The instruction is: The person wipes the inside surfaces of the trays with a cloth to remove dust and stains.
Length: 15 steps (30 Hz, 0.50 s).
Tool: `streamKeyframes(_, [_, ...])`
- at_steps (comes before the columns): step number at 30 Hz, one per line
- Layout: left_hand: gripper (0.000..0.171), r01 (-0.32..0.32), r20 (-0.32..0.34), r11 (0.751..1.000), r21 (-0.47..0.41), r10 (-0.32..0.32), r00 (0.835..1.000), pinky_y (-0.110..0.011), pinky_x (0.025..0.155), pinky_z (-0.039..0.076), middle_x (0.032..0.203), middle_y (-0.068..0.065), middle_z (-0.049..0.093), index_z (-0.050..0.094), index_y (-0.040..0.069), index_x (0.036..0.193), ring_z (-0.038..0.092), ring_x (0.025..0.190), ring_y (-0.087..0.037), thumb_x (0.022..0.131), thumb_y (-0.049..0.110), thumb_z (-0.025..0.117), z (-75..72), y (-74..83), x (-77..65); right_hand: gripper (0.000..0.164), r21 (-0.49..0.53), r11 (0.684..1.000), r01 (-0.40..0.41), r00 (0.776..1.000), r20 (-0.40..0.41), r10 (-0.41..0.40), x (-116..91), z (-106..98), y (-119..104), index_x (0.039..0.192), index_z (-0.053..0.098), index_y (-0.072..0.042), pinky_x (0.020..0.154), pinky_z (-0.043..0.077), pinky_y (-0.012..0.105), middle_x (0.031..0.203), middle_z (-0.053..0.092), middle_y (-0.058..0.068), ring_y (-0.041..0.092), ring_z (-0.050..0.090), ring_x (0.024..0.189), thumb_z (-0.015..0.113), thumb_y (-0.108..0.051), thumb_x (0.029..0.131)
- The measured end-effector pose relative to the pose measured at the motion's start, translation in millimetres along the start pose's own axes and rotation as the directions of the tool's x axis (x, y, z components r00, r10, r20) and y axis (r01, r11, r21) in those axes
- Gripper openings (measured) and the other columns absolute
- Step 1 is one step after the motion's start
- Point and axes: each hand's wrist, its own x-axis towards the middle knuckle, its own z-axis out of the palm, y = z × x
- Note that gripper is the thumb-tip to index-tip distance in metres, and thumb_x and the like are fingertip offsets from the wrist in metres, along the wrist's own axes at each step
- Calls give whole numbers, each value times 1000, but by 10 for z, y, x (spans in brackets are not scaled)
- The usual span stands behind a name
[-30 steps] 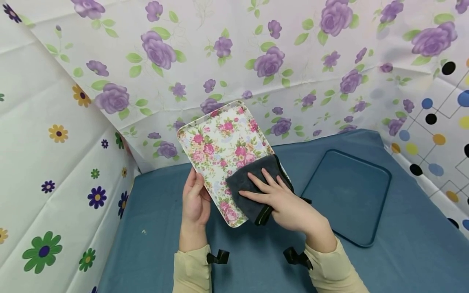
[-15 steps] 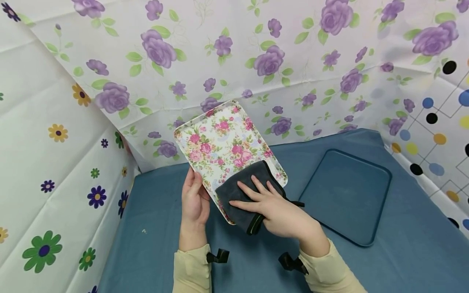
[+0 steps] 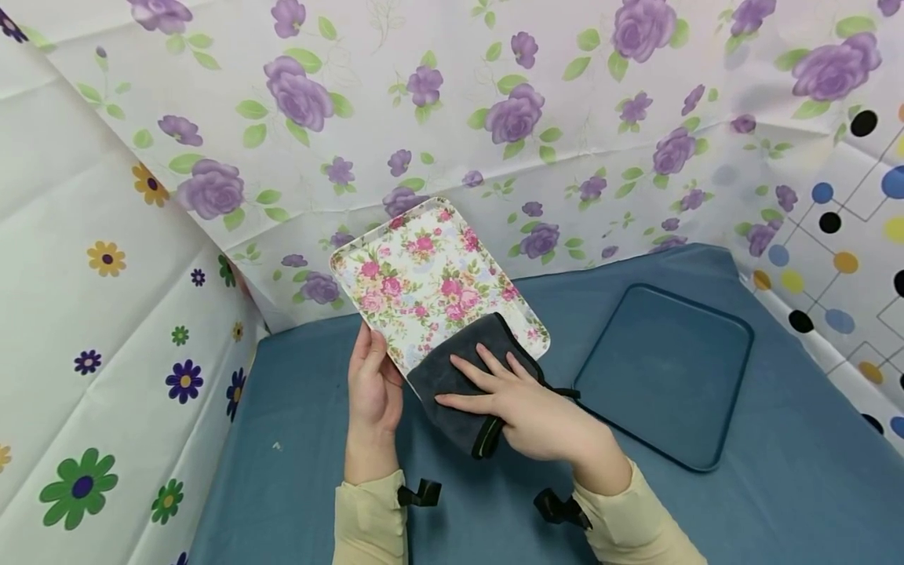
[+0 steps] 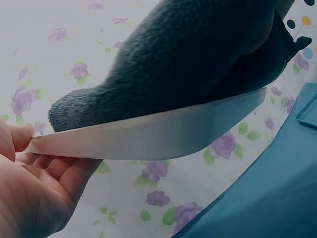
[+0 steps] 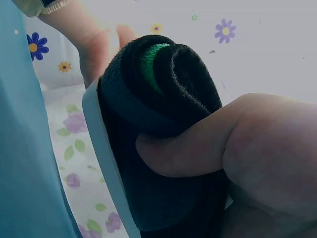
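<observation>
A white tray with pink roses (image 3: 441, 275) is held tilted above the blue table. My left hand (image 3: 373, 392) grips its left edge; the left wrist view shows the thumb (image 4: 21, 137) above the rim and fingers below. A folded dark grey cloth (image 3: 462, 369) covers the tray's lower part, with its near edge overhanging. My right hand (image 3: 526, 408) lies over the cloth with fingers spread and pressing on it. In the right wrist view the thumb (image 5: 183, 151) holds the cloth from the near side, where a green lining shows in the fold.
A flat blue tray (image 3: 671, 377) lies on the blue-covered table (image 3: 311, 439), to the right of my hands. White walls with purple flowers (image 3: 512, 114) at the back and colourful prints at the sides enclose the table. Black straps (image 3: 422, 494) hang at the sleeves.
The right hand and cloth have slid down and left across the rose tray, uncovering its lower right corner. The rose tray has shifted slightly left with the left hand still gripping it.
</observation>
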Motion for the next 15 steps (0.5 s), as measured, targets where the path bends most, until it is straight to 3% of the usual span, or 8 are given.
streamKeyframes(6, [60, -6, -21, 1000, -5, 6, 1000, -32, 94, 59, 157, -12, 53, 31, 16, 170, 66, 127, -20, 115, 32, 48, -7, 3, 5, 106, 41, 999, -19, 1000, -9, 19, -53, -66, 83, 163, 47, -38, 125, 7, 71, 179, 10, 0, 36, 0, 164, 40, 32, 84])
streamKeyframes(15, [60, -4, -14, 1000, -15, 4, 1000, -29, 80, 60, 146, -9, 62, 33, 15, 169, 72, 112, -17, 115, 33, 50, -23, 17, 6, 108, 80, 988, -136, 990, -34, 139, -147, -145, 249, 163, 44, -42, 123, 1, 74, 179, 10, 0, 38, -4, 163, 40, 31, 84])
